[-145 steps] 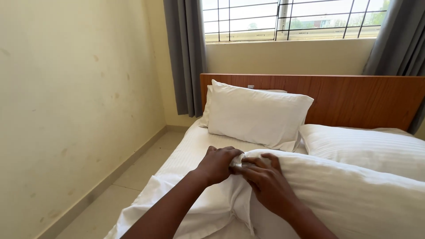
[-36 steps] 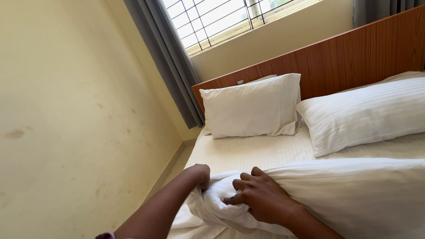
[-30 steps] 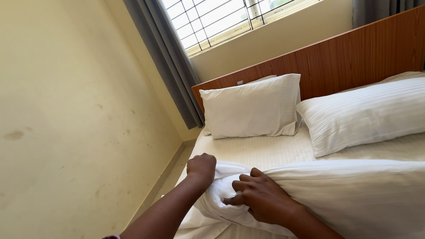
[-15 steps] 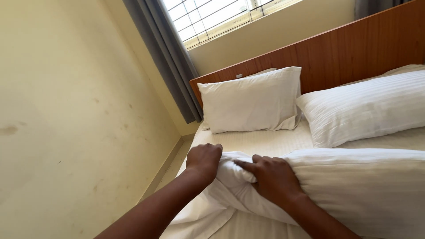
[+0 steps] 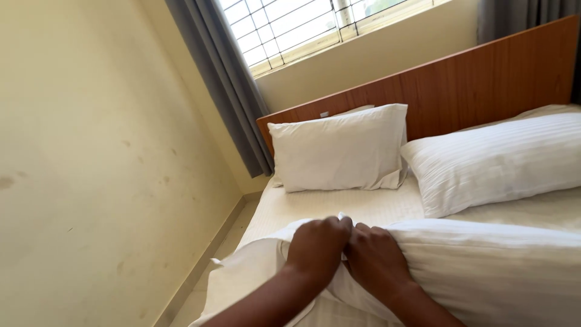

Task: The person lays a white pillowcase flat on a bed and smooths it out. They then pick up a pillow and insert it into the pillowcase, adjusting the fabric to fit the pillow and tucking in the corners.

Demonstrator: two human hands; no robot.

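A bare cream wall (image 5: 78,163) filled the left third of the frame, with a strip of pale floor (image 5: 212,266) at its foot. To its right, a grey curtain (image 5: 221,79) ran from the top edge down toward the centre, beside a barred window (image 5: 290,27) along the top. Below the window stood a wooden headboard (image 5: 478,85), slanting up to the right.

In the lower centre, the left hand (image 5: 316,247) lay knuckles-up, fingers curled and closed on the folded edge of the white duvet (image 5: 484,266). The right hand (image 5: 376,261) pressed just beside it, touching it, fingers bent down into the same fold. The duvet spread from the lower centre across to the lower right corner, over the striped bed sheet (image 5: 339,209).

Above the hands, one white pillow (image 5: 339,151) leaned against the headboard. A second, striped pillow (image 5: 502,160) lay at the right, its corner just beside the first.
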